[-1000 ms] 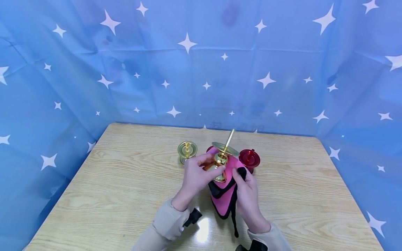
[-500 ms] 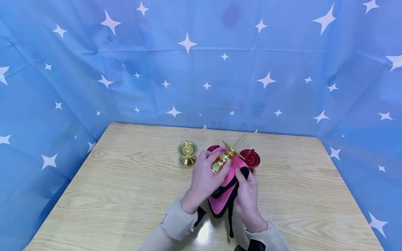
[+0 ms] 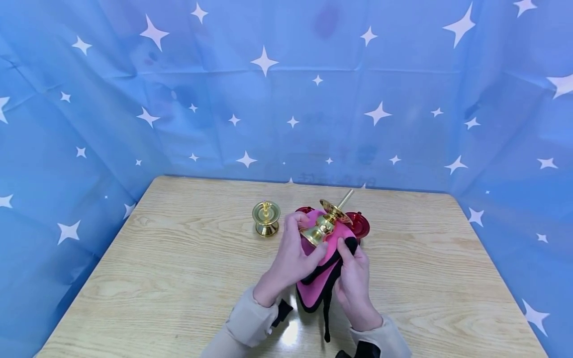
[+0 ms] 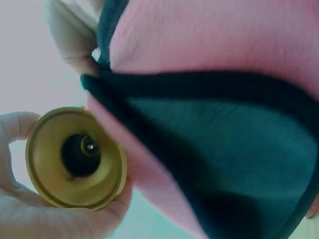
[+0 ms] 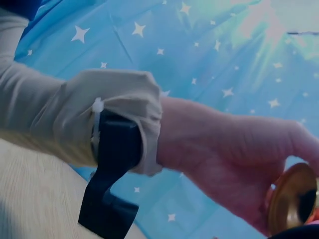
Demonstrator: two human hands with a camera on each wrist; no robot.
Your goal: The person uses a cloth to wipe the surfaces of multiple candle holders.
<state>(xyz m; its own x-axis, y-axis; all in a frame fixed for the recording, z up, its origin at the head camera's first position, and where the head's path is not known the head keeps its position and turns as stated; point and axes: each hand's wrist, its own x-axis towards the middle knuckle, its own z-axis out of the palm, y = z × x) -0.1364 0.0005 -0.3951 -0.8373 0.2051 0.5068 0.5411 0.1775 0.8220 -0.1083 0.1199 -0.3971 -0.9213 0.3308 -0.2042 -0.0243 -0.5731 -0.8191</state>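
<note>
A shiny gold candlestick (image 3: 323, 226) with a round drip plate and a thin upright stem is tilted to the upper right. My left hand (image 3: 291, 253) holds it by its flared base, between thumb and fingers. The hollow underside of the candlestick (image 4: 77, 157) faces the camera in the left wrist view. My right hand (image 3: 353, 281) pinches the black edge of a pink cloth with black trim (image 3: 315, 291), which lies behind and against the candlestick. A black strap hangs from the cloth. In the right wrist view, the left hand (image 5: 234, 149) grips the candlestick's rim (image 5: 291, 199).
A second gold candlestick (image 3: 266, 219) stands upright on the wooden table (image 3: 188, 248), left of the hands. A red candlestick (image 3: 357, 224) is just behind the right hand. Another red one (image 3: 306, 210) is mostly hidden behind the cloth. A blue starry curtain (image 3: 286, 99) rises behind the table.
The left hand has moved slightly right and tilted the candlestick further rightward, with its base turned toward the lower left. The right hand keeps its pinch on the cloth and shifts slightly.
</note>
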